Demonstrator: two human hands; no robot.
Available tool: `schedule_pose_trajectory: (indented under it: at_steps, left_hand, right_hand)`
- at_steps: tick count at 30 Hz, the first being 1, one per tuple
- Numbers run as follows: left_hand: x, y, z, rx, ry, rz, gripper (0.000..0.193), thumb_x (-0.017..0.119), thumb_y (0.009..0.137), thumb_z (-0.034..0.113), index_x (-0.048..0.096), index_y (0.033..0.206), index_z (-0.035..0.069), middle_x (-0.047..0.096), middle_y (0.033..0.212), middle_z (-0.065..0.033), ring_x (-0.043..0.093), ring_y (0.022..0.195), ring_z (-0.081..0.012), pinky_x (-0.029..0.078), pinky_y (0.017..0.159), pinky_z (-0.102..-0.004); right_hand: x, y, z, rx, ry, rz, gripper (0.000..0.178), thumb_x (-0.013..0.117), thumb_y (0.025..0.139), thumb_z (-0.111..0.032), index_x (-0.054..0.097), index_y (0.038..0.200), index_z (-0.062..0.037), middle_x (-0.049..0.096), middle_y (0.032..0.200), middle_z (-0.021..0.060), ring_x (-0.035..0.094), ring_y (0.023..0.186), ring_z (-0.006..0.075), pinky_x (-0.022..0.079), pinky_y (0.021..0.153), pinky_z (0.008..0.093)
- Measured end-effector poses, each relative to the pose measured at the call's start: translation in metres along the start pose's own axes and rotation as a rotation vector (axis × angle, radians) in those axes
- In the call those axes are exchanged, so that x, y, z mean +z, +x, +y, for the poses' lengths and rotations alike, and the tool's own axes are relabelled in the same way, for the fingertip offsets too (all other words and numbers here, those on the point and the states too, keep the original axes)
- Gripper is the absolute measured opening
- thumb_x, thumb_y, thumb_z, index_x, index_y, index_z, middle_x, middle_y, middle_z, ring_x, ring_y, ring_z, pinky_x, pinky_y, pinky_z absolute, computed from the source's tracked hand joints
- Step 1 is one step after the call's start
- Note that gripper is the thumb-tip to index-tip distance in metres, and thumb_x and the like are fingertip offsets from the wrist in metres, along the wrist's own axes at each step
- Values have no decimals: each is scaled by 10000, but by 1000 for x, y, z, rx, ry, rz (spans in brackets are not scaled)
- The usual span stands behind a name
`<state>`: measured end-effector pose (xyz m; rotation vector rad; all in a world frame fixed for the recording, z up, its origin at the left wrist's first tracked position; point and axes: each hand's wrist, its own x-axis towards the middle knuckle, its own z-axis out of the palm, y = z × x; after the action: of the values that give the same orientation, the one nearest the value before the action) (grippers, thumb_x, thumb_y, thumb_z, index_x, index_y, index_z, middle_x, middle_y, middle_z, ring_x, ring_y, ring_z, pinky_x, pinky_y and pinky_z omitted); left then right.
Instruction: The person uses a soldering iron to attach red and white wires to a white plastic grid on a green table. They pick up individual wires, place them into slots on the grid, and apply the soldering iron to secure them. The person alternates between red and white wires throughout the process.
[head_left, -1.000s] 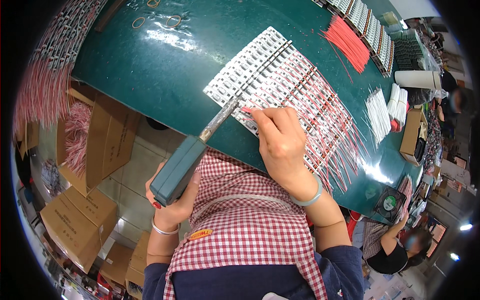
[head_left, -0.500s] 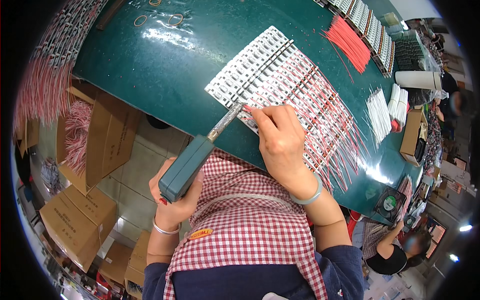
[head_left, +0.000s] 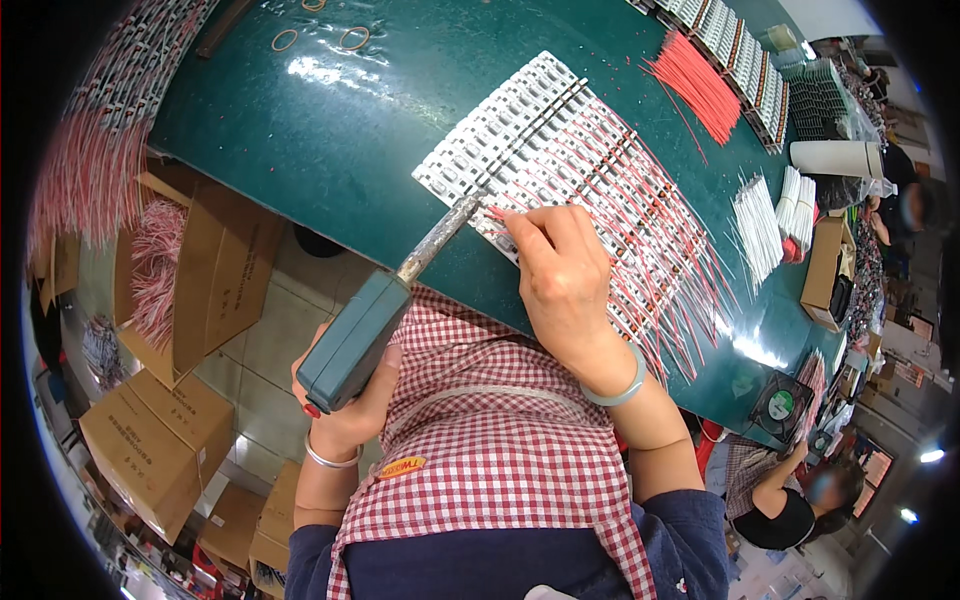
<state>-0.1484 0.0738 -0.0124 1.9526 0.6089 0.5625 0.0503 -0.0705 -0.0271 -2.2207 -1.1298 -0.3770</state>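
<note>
My left hand (head_left: 352,408) is wrapped round the handle of a green soldering gun (head_left: 356,338). The gun's worn metal barrel reaches up and to the right, its tip at the near-left edge of a panel of small white parts (head_left: 505,125). Beside that tip my right hand (head_left: 565,285) is closed, thumb and forefinger pinching a short red wire (head_left: 497,212) at the panel. Many thin red and white wires (head_left: 690,285) trail off the panel's right side. The right hand covers part of the panel's near edge.
Loose red wires (head_left: 695,90) lie at the far right, with white wire bundles (head_left: 757,235) nearer. Rubber bands (head_left: 355,39) lie at the far left of the green table (head_left: 270,130). Cardboard boxes (head_left: 225,265) stand left. At lower right, a person (head_left: 785,500) sits near a small black fan (head_left: 778,405).
The soldering gun has shifted slightly left and toward me, its tip drawing a little off the red wire. My right hand has barely moved and keeps its pinch.
</note>
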Motion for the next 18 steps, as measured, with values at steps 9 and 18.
schedule_pose_trajectory:
  at_steps: [9, 18]
  left_hand:
    - [-6, -7, -2, -23, -15, -2, 277, 773, 759, -2, 710, 1022, -62, 709, 898, -144, 690, 734, -201, 542, 662, -277]
    - [-7, -5, 3, -18, -9, -69, 235, 755, 749, -42, 701, 976, -67, 694, 900, -151, 675, 730, -204, 530, 655, -283]
  right_hand:
    - [2, -9, 1, -80, 69, 40, 277, 671, 726, 48, 688, 1002, 25, 622, 893, 91, 572, 803, 247, 497, 622, 342]
    - [5, -14, 0, -63, 69, 6, 309, 659, 716, 76, 686, 1021, 34, 612, 897, 101, 570, 804, 253, 494, 615, 342]
